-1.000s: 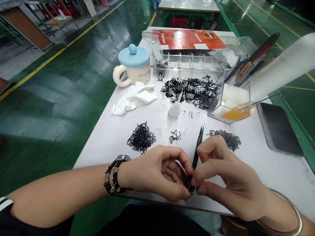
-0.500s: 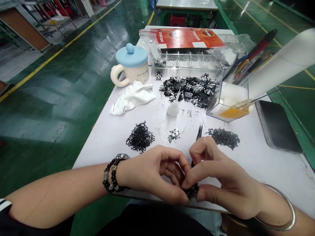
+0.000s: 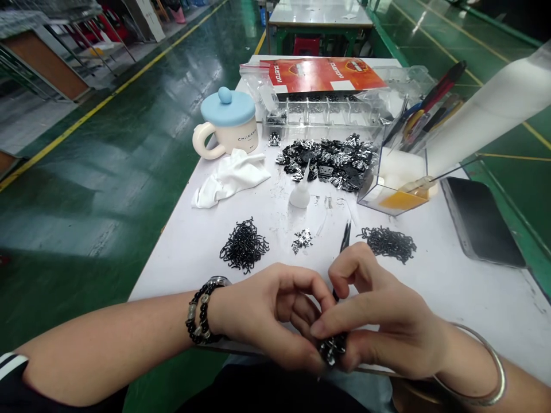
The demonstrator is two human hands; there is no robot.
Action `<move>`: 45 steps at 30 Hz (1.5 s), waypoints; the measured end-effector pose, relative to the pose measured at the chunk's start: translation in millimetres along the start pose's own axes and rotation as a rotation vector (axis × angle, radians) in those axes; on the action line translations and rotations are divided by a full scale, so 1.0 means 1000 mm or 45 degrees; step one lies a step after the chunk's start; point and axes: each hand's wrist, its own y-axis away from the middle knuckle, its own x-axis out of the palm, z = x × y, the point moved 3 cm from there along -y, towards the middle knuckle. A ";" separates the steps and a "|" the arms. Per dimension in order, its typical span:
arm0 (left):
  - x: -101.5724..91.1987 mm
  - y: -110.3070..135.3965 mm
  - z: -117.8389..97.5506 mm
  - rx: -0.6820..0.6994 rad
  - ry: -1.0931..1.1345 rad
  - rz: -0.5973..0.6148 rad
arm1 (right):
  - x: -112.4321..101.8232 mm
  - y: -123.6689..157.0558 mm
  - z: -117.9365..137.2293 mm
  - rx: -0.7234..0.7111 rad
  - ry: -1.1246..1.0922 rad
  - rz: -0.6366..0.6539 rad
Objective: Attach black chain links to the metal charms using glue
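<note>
My hands meet low over the near edge of the white table (image 3: 473,298). My left hand (image 3: 271,318) and my right hand (image 3: 381,315) pinch a small black-and-silver metal part (image 3: 332,349) between their fingers, and its details are partly hidden. Black tweezers (image 3: 345,240) stick up from my right hand, their tips pointing away from me. Nearest my hands lie a heap of black wire clips (image 3: 244,246), a second heap of black clips (image 3: 388,244) and a few small silver pieces (image 3: 302,241). A beaded bracelet (image 3: 204,310) circles my left wrist.
Farther back lie a heap of black-and-silver parts (image 3: 327,163), a white dropper bottle (image 3: 300,195), a blue-lidded mug (image 3: 226,120), a white cloth (image 3: 228,179), a clear compartment tray (image 3: 322,112), a clear holder with tools (image 3: 394,186) and a dark tablet (image 3: 477,221).
The small part has turned between my fingers and shows more silver. My right hand has shifted slightly left, and the tabletop items sit a little lower in view.
</note>
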 end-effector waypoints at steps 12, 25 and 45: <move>0.000 0.000 -0.001 0.056 0.180 0.032 | -0.037 0.008 0.012 0.057 0.175 -0.213; -0.004 -0.001 -0.003 0.089 0.111 -0.011 | -0.088 0.089 -0.038 0.735 1.175 -0.145; -0.003 -0.003 -0.008 0.084 0.105 -0.165 | -0.070 0.092 -0.039 0.720 1.190 -0.531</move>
